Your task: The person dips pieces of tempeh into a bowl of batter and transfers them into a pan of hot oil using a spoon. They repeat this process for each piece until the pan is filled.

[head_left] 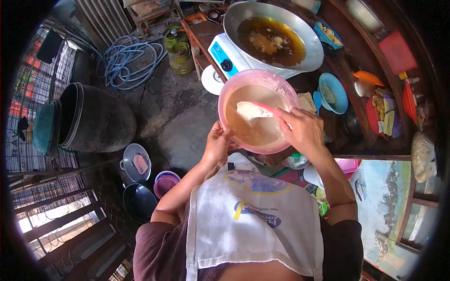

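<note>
Bowl of batter is held over the tabletop edge, with the wok just beyond it. Left hand: fingers clamped on the bowl's near-left rim. Right hand: fingers closed round the spoon. The spoon's long axis runs from the bowl's right rim toward its centre, blade in the batter.
</note>
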### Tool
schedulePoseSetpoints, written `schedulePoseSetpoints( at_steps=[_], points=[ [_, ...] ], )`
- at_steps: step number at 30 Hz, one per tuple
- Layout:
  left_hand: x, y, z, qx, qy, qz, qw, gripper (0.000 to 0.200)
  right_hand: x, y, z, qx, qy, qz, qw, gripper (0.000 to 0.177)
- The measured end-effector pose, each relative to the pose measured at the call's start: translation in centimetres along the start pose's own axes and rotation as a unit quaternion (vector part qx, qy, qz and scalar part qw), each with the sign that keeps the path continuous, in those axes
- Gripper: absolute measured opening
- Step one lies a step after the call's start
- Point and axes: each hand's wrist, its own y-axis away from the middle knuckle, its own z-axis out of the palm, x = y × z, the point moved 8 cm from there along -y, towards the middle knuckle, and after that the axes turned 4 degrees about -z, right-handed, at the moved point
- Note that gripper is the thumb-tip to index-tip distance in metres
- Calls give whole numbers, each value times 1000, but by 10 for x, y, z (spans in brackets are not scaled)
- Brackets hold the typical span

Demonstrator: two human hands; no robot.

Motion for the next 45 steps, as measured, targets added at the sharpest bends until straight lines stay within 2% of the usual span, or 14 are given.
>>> schedulePoseSetpoints(
  at_steps=[1, 2, 3, 5, 7, 10, 15, 17, 18, 23, 28, 30, 33, 45],
  points=[
    [2, 1, 0, -3, -3, 6, 1000, 11, -13, 1, -6, 14, 23, -54, 998, 24],
    [2, 0, -2, 0, -2, 7, 1000, 11, -7, 2, -10, -7, 25, 0, 1000, 23],
    [3, 0, -4, -3, 1, 13, 1000, 11, -5, 1, -16, -9, 22, -1, 1000, 23],
    [5, 1, -7, -4, 3, 19, 1000, 11, 23, 3, -20, -56, 35, 119, 991, 22],
    [8, 2, -8, -3, 9, 27, 1000, 11, 32, 5, -21, -85, 23, 141, 986, 21],
    [10, 2, -10, 2, 13, 35, 999, 10, 41, 15, 1, -188, 64, 170, 965, 23],
    [9, 0, -13, 1, 12, 33, 999, 9, 51, 12, 42, -187, 0, 164, 969, 23],
    [9, -2, -14, 4, 15, 30, 999, 9, 53, 11, 53, -182, -98, 188, 960, 25],
    [9, -2, -14, 5, 14, 27, 1000, 9, 55, 12, 58, -183, -99, 186, 960, 25],
    [9, -6, -11, -1, 19, 21, 1000, 11, 55, 2, 81, -123, -148, 189, 963, 29],
    [11, -12, -14, -1, -9, 28, 1000, 13, 35, -5, 62, -108, -149, 201, 962, 27],
    [16, -11, -8, -3, 4, 32, 999, 12, 26, -6, 53, -99, -55, 203, 973, 25],
    [17, -13, -7, -9, 7, 37, 999, 12, 20, -11, 69, -128, -36, 203, 970, 27],
    [20, -14, -12, -2, 4, 39, 999, 18, 29, -13, 93, -87, -147, 199, 965, 26]
  ],
)
